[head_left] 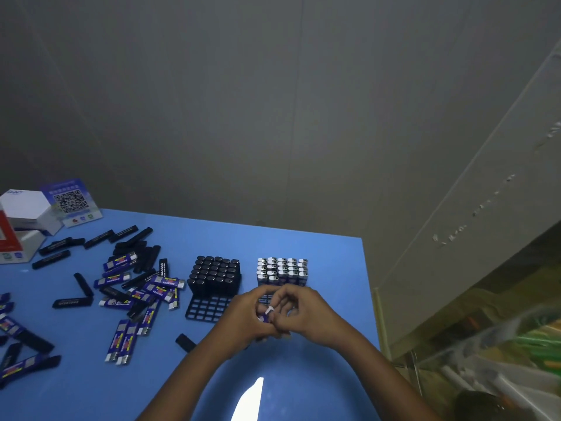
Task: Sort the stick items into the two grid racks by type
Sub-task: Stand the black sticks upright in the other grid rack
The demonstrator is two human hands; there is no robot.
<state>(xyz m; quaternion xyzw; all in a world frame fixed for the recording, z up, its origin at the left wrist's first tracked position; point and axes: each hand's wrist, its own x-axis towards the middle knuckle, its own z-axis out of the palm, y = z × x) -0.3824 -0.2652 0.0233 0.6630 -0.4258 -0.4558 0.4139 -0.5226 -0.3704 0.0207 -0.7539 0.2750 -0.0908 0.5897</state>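
Two black grid racks stand on the blue table [273, 375]. The left rack [209, 309] holds several upright black sticks [215, 273] in its far rows; its near cells are bare. The right rack, mostly hidden behind my hands, holds several upright blue sticks with silver tops [282, 270]. My left hand [246, 314] and my right hand [306, 311] meet just in front of that rack, both curled round a blue stick [264, 316] with a white end. Loose black and blue sticks [136, 287] lie scattered on the left.
A white box [25, 208], a red-and-white box [12, 241] and a QR-code card [71, 202] stand at the table's far left corner. A single black stick [185, 341] lies near my left wrist. The table's right edge [368, 299] borders a grey wall and cluttered shelving.
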